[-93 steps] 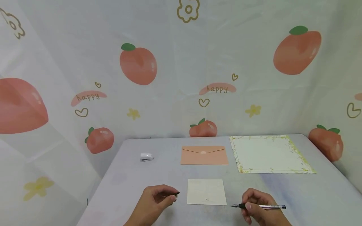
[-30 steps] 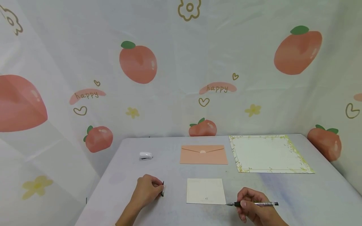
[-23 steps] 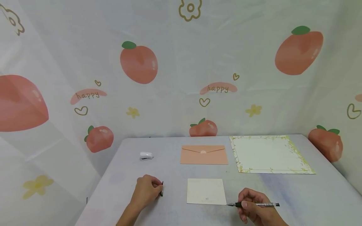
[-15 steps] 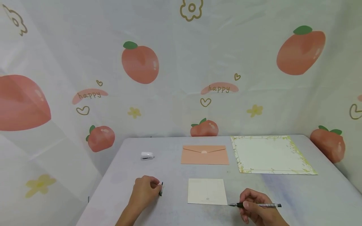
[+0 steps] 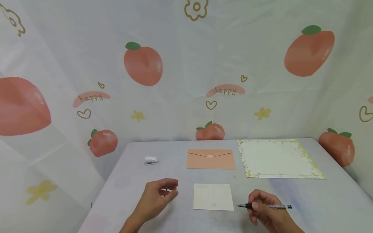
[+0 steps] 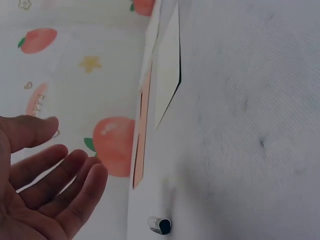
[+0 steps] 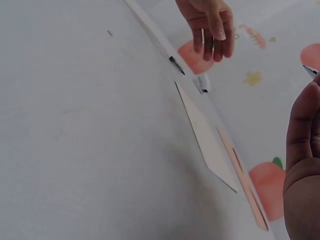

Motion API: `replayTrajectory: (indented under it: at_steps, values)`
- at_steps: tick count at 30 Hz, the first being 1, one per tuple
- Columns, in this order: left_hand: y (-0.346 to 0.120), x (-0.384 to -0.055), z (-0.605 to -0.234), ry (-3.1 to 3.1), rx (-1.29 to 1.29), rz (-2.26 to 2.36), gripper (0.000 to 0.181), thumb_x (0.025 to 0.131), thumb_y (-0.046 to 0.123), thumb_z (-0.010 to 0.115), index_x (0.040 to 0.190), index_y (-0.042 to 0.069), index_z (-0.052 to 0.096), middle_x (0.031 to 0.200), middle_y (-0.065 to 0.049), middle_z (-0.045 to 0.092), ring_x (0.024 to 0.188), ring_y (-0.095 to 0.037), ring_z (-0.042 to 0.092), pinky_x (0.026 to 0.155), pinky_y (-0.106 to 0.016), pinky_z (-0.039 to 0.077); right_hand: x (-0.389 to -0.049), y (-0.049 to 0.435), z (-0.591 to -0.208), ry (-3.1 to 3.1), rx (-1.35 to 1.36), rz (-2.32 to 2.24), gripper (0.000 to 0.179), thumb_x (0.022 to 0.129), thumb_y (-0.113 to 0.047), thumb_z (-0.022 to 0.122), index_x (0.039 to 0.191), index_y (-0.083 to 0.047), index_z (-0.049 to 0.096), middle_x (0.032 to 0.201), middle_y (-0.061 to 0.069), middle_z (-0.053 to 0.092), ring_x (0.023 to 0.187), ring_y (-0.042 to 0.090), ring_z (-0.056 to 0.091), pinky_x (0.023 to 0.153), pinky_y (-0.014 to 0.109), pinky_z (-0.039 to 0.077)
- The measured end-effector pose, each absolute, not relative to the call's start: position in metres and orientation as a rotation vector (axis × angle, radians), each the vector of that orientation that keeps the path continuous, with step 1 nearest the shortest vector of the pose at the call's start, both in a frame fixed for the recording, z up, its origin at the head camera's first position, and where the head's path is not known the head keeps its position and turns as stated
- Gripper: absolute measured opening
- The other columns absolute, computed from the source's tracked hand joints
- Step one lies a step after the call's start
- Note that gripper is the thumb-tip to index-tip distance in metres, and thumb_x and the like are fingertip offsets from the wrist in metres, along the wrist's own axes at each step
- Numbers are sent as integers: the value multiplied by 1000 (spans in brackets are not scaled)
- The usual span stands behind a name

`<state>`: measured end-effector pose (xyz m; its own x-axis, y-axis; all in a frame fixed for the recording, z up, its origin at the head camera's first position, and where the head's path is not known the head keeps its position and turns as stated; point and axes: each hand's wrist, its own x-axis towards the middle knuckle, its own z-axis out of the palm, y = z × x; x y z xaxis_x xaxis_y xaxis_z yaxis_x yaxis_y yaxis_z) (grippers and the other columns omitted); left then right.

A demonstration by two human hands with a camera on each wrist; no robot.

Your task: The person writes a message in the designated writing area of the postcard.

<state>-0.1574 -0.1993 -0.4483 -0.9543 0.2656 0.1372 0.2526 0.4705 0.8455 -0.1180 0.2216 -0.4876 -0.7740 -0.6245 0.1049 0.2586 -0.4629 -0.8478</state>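
Observation:
My right hand [image 5: 270, 216] pinches an uncapped gel pen [image 5: 280, 206], its tip pointing left at the lower right corner of a small cream card [image 5: 212, 195]. Left of that card my left hand [image 5: 152, 201] hovers above the table with its fingers apart and holds nothing; the left wrist view shows the same bare fingers [image 6: 80, 192]. Below it lies the pen cap [image 7: 176, 65], best seen in the right wrist view and mostly hidden by the fingers in the head view. In the right wrist view only the pen's tip [image 7: 310, 71] shows.
A peach envelope [image 5: 211, 161] lies behind the card. Farther right is a large sheet with a floral border [image 5: 281, 158]. A small white stapler [image 5: 151, 160] sits at the back left. A fruit-print cloth [image 5: 175, 81] hangs behind the table.
The left hand, which held the pen cap against the table, has let go of it, spread its fingers and lifted slightly. The right hand with the pen has shifted a little upward.

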Motion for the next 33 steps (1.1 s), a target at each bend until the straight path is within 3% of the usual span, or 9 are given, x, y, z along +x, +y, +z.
replayTrajectory:
  at_steps: [5,14,20,24,27,30,33]
  values:
    - [-192,-163,-452,2629,654,1518,35,96,9,83,130,5,77,127,-15,80,116,-35,77,96,-30,65,-122,214,-479,1267,-653,-2274,43,114,3,30,122,-13,69,106,-4,76,91,11,73,81,25,62]
    - [-173,-175,-460,2733,913,1089,50,95,15,85,142,4,70,142,-8,74,132,-28,71,112,-48,58,-136,191,-463,1399,-731,-2318,37,113,4,31,120,-9,65,101,-1,74,85,10,70,78,25,62]
    - [-160,-180,-469,2768,956,916,53,95,16,85,143,5,67,145,-5,71,139,-28,64,120,-50,51,-149,178,-460,1496,-708,-2324,32,113,2,37,118,-12,65,97,-4,72,84,7,68,75,22,60]
    - [-152,-182,-474,2817,996,744,54,94,19,84,143,4,67,147,-8,70,143,-31,61,122,-52,49,-159,167,-461,1579,-768,-2352,29,111,5,40,115,-12,64,94,-5,69,78,10,61,70,23,56]
    - [-147,-182,-475,2848,1015,600,56,92,22,85,142,3,69,148,-10,69,144,-32,60,120,-56,50,-167,159,-463,1632,-815,-2364,28,109,7,42,112,-12,63,90,-6,63,72,19,49,62,32,45]
    - [-143,-183,-475,2875,1012,481,56,90,26,87,140,5,71,148,-9,69,144,-32,61,117,-61,51,-175,152,-464,1675,-832,-2371,25,109,6,43,110,-12,60,87,-6,59,72,26,42,62,41,36]
    - [-142,-182,-476,2880,1004,430,55,88,28,89,137,7,73,148,-9,70,143,-32,61,114,-65,52,-181,144,-466,1707,-801,-2380,21,110,4,46,107,-11,59,86,-5,59,70,21,45,60,37,39]
